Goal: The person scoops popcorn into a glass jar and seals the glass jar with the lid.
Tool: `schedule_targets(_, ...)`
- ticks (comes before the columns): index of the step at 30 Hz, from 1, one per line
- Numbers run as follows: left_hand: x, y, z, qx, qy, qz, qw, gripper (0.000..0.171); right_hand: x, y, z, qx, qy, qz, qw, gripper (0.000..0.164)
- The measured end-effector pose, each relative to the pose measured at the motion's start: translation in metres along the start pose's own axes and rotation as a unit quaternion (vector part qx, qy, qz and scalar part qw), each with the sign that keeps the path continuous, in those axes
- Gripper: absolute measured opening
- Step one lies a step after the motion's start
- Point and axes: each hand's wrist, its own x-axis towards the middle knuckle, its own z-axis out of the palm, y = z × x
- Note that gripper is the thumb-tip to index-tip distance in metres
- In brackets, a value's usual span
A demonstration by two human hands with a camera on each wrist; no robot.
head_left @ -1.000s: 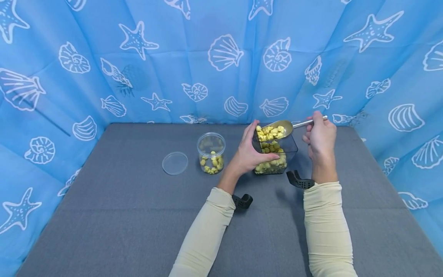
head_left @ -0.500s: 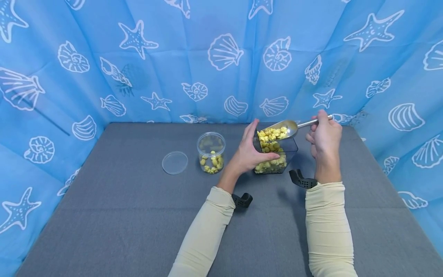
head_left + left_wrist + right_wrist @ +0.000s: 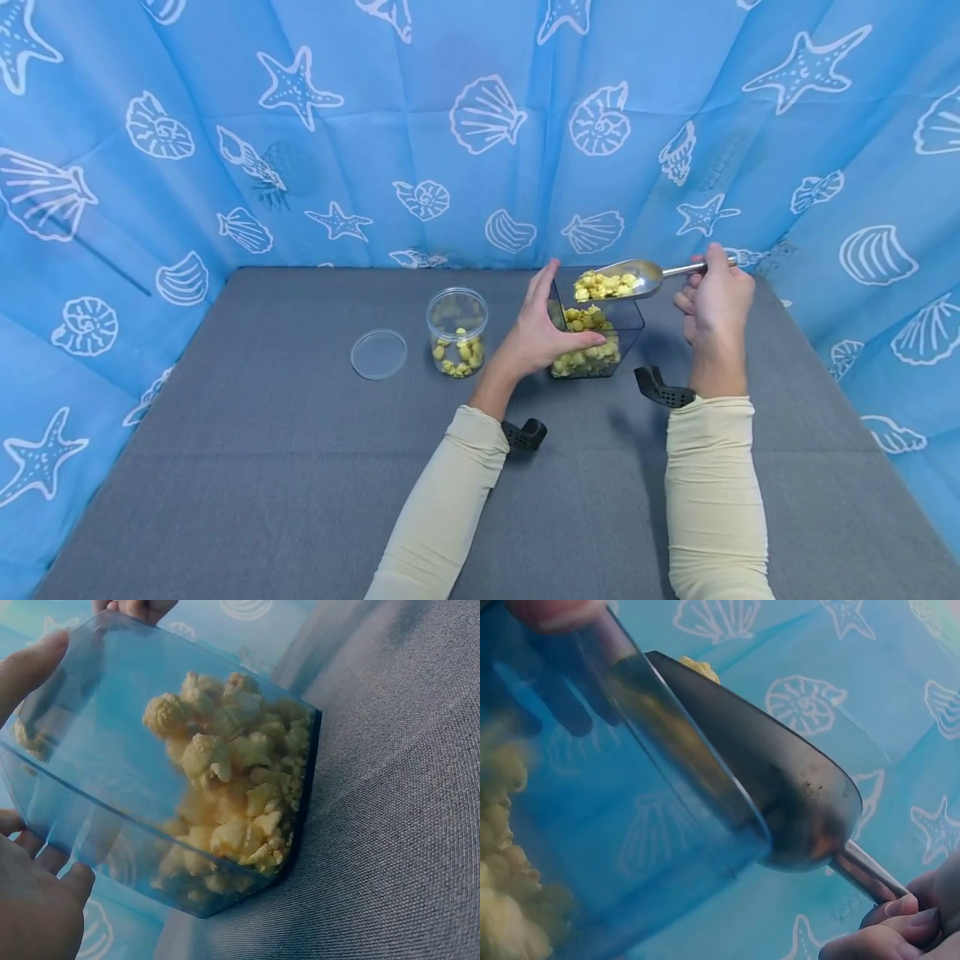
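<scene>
My left hand (image 3: 538,332) grips a clear, dark-tinted square container (image 3: 632,323), thumb across its near side and fingers along the left wall. Popcorn (image 3: 225,795) fills the container's lower part, as the left wrist view shows through the wall. In my right hand (image 3: 718,307) is the handle of a metal scoop (image 3: 651,275), pinched between thumb and curled fingers. Yellow popcorn (image 3: 602,286) lies in the scoop, which is over the container's mouth. The right wrist view has the scoop's underside (image 3: 780,780) at the container's rim.
Left of the container stands a round clear jar (image 3: 457,315), uncovered, with some popcorn at its bottom. A round clear lid (image 3: 378,354) lies flat beside it on the grey cloth-covered table (image 3: 300,483). A blue shell-patterned curtain (image 3: 420,108) hangs behind and along both sides.
My right hand has drawn the loaded scoop to the right, and its tip has come away from the container's left wall. The left hand, container, jar and lid have stayed in place.
</scene>
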Motion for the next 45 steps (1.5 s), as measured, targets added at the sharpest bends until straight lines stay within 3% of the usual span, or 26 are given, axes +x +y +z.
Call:
schedule_targets(11,0.000,0.000,0.000,-0.012,-0.003,-0.007,0.9999,0.122,0.008,0.004,-0.010,-0.002,0.027,0.032,0.999,0.034)
schedule_targets(19,0.000,0.000,0.000,-0.012,-0.004,-0.007,0.9999,0.122,0.010,0.006,-0.009,0.055,-0.002,0.051,0.997,0.038)
schedule_targets(29,0.001,-0.001,0.000,-0.014,-0.006,-0.008,0.9998,0.121,0.008,0.010,-0.001,0.093,-0.031,0.039,0.994,0.037)
schedule_targets(35,0.000,0.001,0.001,0.005,-0.003,-0.011,0.9999,0.124,0.005,0.009,0.001,0.086,-0.025,0.027,0.996,0.039)
schedule_targets(40,-0.003,0.010,-0.001,0.024,0.006,0.000,0.9997,0.129,0.000,0.007,0.004,0.087,-0.031,0.010,0.996,0.041)
schedule_targets(45,-0.007,0.024,-0.008,0.014,0.029,0.017,0.9993,0.127,-0.005,0.005,0.011,0.093,-0.043,-0.013,0.995,0.041)
